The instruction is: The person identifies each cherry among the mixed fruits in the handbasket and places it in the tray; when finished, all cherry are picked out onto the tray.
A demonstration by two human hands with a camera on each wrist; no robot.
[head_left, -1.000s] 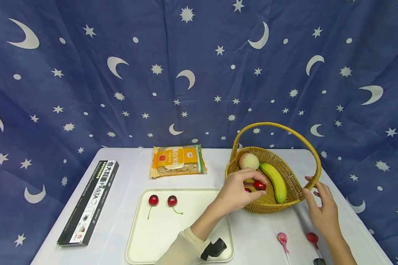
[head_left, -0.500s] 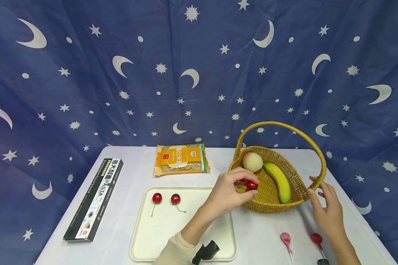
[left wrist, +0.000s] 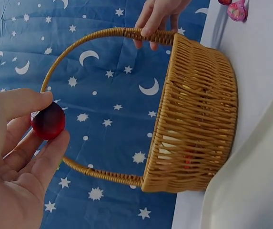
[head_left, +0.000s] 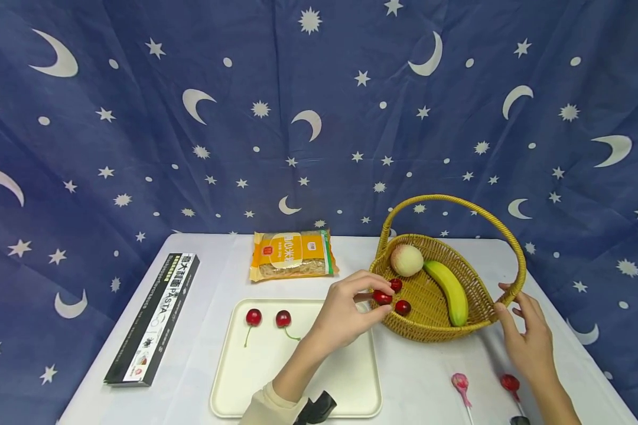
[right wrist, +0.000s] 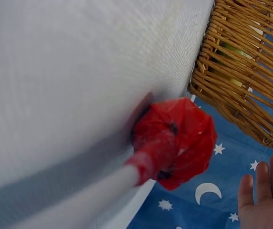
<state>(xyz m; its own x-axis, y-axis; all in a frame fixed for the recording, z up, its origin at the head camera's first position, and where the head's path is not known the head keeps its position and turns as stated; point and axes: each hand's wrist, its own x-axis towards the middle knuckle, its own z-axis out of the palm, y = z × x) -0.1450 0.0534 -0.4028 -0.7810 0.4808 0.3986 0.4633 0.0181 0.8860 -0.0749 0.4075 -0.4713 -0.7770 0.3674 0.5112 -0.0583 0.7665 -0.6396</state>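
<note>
My left hand [head_left: 345,307] pinches a dark red cherry [left wrist: 49,121] between thumb and fingertips, at the left rim of the wicker basket [head_left: 425,333]. Inside the basket are two more cherries, one [head_left: 396,285] near the peach [head_left: 406,260] and one [head_left: 403,307] by the front rim, plus a banana [head_left: 449,292]. At the basket's right end, my right hand [head_left: 529,336] holds the foot of the arched handle [head_left: 518,265], thumb in front and fingers behind. Two stemmed cherries [head_left: 253,317] lie on the cream tray [head_left: 266,378].
A red wrapped lollipop [right wrist: 174,143] and a pink lollipop [head_left: 460,382] lie in front of the basket, close to my right forearm. An orange noodle packet [head_left: 294,255] lies at the back. On the left is a black pasta box [head_left: 151,319]. A starry curtain [head_left: 244,118] hangs behind.
My left hand has moved left with its cherry, from over the basket's inside to its left rim. Both cherries in the basket now show. My right hand stays at the handle.
</note>
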